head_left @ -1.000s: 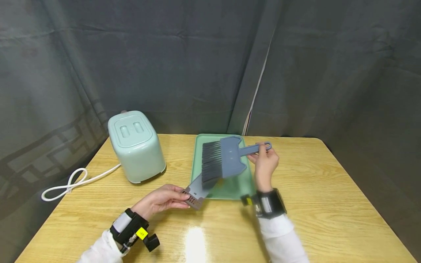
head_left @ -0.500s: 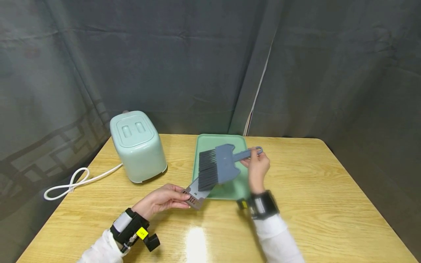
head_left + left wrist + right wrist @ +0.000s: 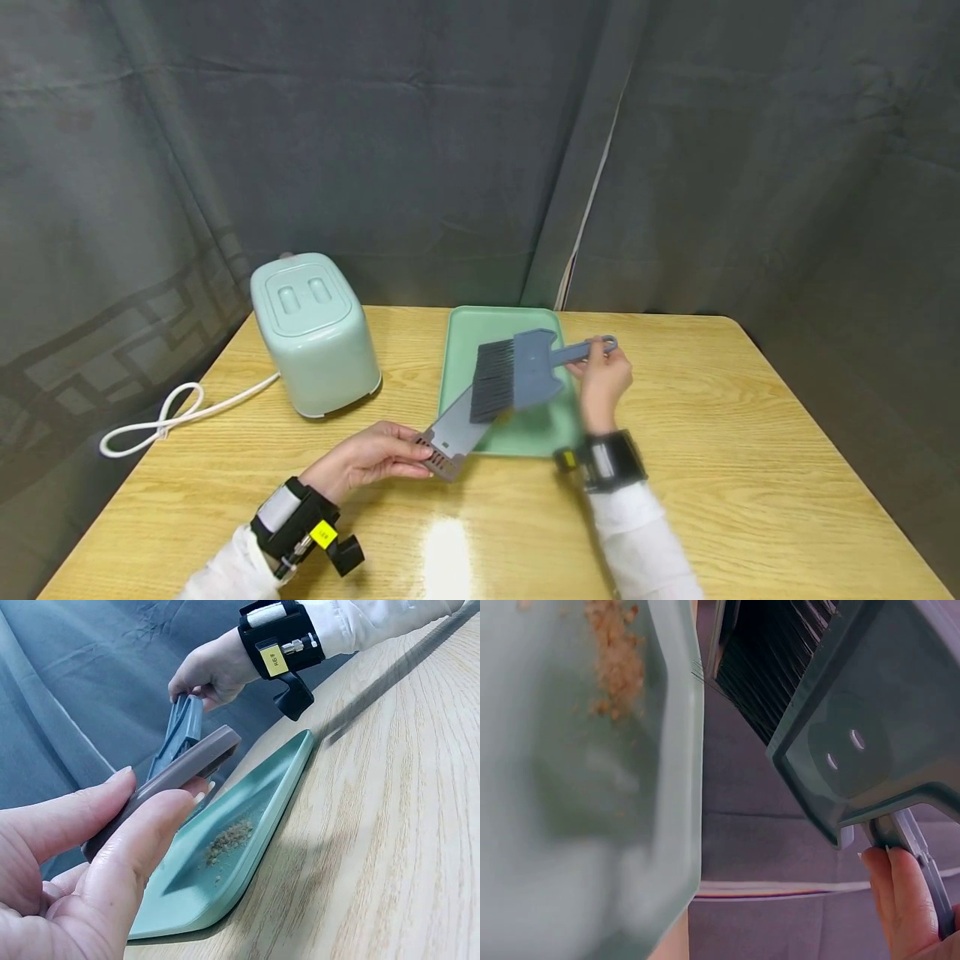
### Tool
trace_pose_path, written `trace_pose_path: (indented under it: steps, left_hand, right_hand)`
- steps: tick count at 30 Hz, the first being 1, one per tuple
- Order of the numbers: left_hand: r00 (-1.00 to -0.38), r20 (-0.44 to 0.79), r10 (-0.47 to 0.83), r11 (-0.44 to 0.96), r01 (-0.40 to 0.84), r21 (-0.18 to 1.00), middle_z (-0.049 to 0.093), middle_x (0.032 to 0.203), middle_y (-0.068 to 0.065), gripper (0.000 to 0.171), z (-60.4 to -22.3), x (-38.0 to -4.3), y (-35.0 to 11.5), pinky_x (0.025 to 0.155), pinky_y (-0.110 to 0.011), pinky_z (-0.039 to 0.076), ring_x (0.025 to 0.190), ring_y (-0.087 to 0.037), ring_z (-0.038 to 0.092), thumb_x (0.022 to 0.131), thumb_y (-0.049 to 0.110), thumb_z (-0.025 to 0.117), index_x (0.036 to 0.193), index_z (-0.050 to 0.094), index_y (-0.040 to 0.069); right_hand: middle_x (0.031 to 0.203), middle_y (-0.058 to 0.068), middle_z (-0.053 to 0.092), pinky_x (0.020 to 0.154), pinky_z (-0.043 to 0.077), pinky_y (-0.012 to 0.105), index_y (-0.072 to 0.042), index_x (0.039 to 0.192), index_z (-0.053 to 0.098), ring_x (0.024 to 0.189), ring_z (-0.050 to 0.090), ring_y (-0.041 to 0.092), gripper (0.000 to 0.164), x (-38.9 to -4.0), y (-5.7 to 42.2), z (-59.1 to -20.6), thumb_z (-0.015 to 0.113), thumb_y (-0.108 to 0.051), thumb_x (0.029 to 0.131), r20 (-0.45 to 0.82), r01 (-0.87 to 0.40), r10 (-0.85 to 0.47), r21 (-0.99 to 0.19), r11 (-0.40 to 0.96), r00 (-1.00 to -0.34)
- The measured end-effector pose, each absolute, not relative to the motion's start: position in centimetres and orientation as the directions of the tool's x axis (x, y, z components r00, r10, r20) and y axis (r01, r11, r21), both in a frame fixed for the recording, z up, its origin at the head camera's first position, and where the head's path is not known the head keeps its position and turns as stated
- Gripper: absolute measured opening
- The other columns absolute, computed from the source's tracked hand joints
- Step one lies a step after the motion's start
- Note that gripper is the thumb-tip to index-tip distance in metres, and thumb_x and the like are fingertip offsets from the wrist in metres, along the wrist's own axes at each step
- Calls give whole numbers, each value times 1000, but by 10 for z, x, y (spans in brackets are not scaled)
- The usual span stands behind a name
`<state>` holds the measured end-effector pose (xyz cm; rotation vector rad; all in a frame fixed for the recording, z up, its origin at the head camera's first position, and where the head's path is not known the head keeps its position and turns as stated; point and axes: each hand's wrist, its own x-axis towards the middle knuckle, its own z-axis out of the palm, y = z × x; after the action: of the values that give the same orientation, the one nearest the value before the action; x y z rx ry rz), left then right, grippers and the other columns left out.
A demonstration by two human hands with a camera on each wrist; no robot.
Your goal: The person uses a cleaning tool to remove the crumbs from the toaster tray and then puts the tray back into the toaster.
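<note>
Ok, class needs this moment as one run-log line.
left fingers: grip slotted plate; right fingers: grip brush; green tray: holds crumbs

Just beyond the left hand (image 3: pixel 382 454), the dark bristles (image 3: pixel 492 379) of the brush (image 3: pixel 534 375) cover the far end of the grey plate (image 3: pixel 453 429). The wristband (image 3: pixel 613 461) behind the right hand (image 3: pixel 603 385) is blurred to me. In the right wrist view, an edge crops that hand, and the crumbs (image 3: pixel 619 660) run off the top. The yellow label's (image 3: pixel 324 533) print, below the left hand, is too tiny to read.

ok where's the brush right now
In the head view, the brush is right of centre, raised over the green tray, its handle in the right hand and its bristles overlapping the grey panel that the left hand holds.
</note>
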<state>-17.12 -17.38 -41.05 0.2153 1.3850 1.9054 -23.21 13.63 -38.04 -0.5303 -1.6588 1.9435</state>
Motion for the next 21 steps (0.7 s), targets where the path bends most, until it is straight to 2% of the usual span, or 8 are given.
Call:
trace_pose_path:
  steps: [8, 21]
  left_hand:
    - [-697, -284, 658, -128, -475, 871, 73, 104, -18, 27, -412, -172, -174, 89, -29, 62, 91, -18, 75, 97, -12, 54, 123, 58, -22]
    - [-699, -291, 653, -120, -475, 872, 73, 103, -16, 28, -412, -172, -173, 89, -28, 62, 91, -18, 74, 98, -12, 54, 124, 57, -21]
  right_hand:
    - [73, 3, 60, 53, 60, 15, 15, 105, 60, 48, 63, 0, 25, -232, 148, -383, 49, -7, 105, 59, -145, 644, -986, -82, -763]
    - [70, 1, 59, 55, 60, 14, 19, 111, 59, 47, 62, -3, 30, -232, 161, -384, 48, -8, 105, 67, -129, 655, -991, -47, -753]
